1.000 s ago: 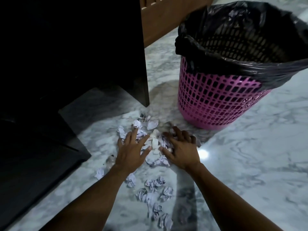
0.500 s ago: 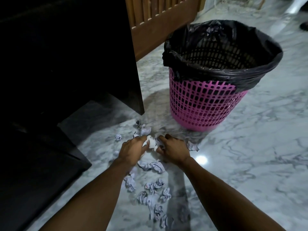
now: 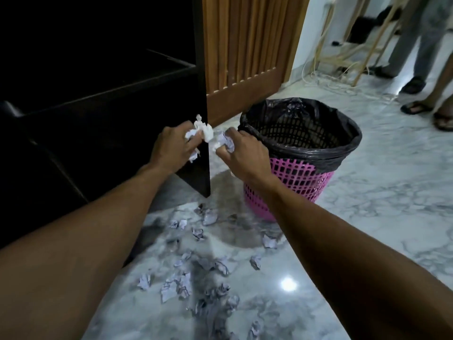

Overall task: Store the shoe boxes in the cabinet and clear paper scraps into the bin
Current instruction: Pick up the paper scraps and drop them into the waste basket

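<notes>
**Centre of the frame.** We see the left hand (image 3: pixel 171 148) raised off the floor, its fingers curled round a bunch of white paper scraps (image 3: pixel 202 130) that juts out past the fingertips. Just to its right, the right hand (image 3: pixel 245 155) clutches a paper wad (image 3: pixel 224 142) of its own in curled fingers. The two hands are close together, and we cannot tell whether their bundles touch.

**Right of centre.** The bin (image 3: pixel 301 173), a pink lattice basket, stands upright on the marble floor (image 3: pixel 367 241). A black liner (image 3: pixel 343 133) is folded over its rim. In the picture the right hand overlaps the left edge of that rim. The left hand sits further left, in front of the cabinet's edge. We cannot tell whether either bundle is over the opening.

**Lower centre.** Loose scraps (image 3: pixel 181 280) lie scattered on the floor between the two forearms. They spread from near the bin's base and the cabinet's corner down toward the bottom edge.

**Upper left.** The dark cabinet (image 3: pixel 98 94) stands open, with one shelf edge visible. Its interior is too dark for us to make out any contents.

**Top centre and upper right.** A slatted wooden panel (image 3: pixel 245 45) stands behind the cabinet. Pale cables (image 3: pixel 331 77) trail across the floor by the wall, and sandalled feet (image 3: pixel 416 107) of bystanders stand at the frame's edge.
</notes>
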